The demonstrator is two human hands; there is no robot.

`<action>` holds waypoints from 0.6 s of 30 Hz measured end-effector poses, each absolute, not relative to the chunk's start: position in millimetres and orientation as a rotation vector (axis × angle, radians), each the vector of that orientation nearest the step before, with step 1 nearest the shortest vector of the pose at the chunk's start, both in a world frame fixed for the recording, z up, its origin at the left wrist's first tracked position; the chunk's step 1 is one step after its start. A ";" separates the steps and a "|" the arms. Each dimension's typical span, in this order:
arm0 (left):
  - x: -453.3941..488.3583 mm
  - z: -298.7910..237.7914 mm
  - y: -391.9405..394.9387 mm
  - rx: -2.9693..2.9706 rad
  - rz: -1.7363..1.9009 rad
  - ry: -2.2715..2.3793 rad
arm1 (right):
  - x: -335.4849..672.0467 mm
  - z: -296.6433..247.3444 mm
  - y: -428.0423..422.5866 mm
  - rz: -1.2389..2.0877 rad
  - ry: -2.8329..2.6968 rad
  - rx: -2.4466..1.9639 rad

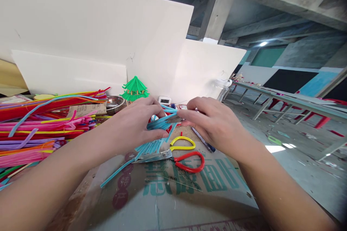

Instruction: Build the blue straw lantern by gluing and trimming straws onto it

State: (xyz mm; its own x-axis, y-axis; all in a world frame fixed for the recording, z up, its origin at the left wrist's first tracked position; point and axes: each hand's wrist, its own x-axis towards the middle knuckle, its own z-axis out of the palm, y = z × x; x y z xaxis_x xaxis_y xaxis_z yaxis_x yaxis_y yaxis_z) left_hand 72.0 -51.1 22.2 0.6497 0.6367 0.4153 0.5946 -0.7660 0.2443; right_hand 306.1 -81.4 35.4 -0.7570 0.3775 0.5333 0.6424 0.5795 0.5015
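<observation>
My left hand [135, 122] is closed round a bundle of light blue pipe cleaners [158, 123], thumb toward me. At the bundle's right end, the fingers of my right hand [214, 119] are curled together. A small greyish piece [175, 118] shows at those fingertips; its kind and most of it are hidden. More cut blue pipe cleaners [151, 147] lie below my left hand. Scissors [166, 154] with one yellow and one red handle rest over them, blades pointing left. A longer blue pipe cleaner [117, 174] sticks out toward me.
Piles of coloured pipe cleaners [46, 126] cover the left side, near a metal bowl [115, 104]. A green tree-like craft piece [135, 90] and small digital clock [164, 100] stand behind. A dark pen [203, 140] lies right, a clear jug [220, 88] further back. White boards [94, 25] rise behind.
</observation>
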 end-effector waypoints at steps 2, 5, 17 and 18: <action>71.8 22.2 -51.3 2.766 0.744 1.032 | 306.1 35.1 -80.7 -0.990 -2.442 -0.805; 71.7 22.5 -52.1 2.755 0.739 1.026 | 306.4 34.7 -80.2 -0.983 -2.438 -0.783; 72.1 20.2 -49.2 2.733 0.756 1.046 | 308.5 33.7 -80.0 -0.914 -2.416 -0.794; 72.2 20.3 -48.8 2.734 0.760 1.050 | 308.3 33.8 -80.3 -0.906 -2.400 -0.818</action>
State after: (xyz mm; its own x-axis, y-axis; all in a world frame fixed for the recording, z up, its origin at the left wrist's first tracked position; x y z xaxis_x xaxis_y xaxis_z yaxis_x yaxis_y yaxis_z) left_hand 72.2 -48.8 20.3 0.6341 0.6541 0.4124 0.5960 -0.7532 0.2784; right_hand 308.3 -80.3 33.8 -0.7254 0.3684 0.5814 0.6607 0.6096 0.4381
